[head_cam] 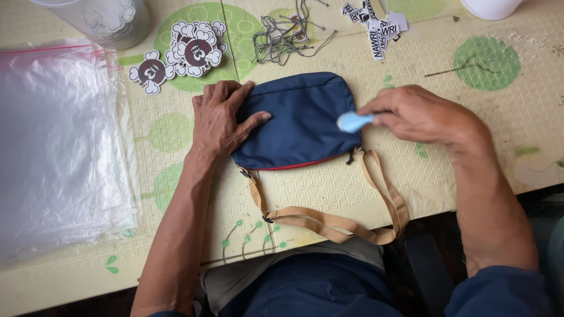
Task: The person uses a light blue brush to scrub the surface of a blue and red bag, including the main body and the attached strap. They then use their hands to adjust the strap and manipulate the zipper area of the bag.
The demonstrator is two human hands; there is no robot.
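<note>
A navy blue pouch [299, 120] with a tan webbing strap [335, 220] lies flat on a cream table mat [329, 182] patterned with green circles. The left hand [220, 117], open with fingers spread, presses down on the pouch's left edge. The right hand [417, 114], closed around a small light-blue tool [354, 121], holds its tip against the pouch's right edge. Beyond the pouch lie cartoon stickers [185, 51], ball chains [285, 38] and printed tags [376, 26]; a stack of clear plastic bags [59, 147] sits left of it.
</note>
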